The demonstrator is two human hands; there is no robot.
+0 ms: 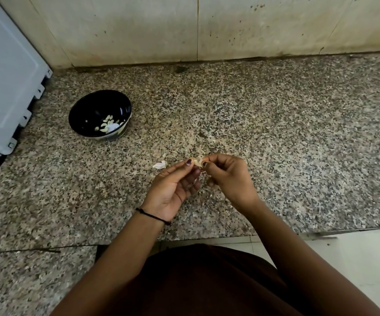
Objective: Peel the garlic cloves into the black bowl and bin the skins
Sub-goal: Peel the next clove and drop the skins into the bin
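A pale garlic clove point(197, 162) is pinched between the fingertips of both hands, above the granite counter. My left hand point(175, 185) grips its left end, and my right hand point(229, 176) holds its right end with a bit of skin. The black bowl point(79, 115) stands at the far left of the counter and holds several peeled cloves point(108, 125). A white scrap of garlic skin point(159, 165) lies on the counter just left of my hands.
A speckled granite counter point(275, 133) runs along a stained tiled wall point(184, 28). A pale blue-grey appliance point(4, 78) stands at the left edge beside the bowl. White floor tiles point(355, 258) show below the counter's front edge at the right.
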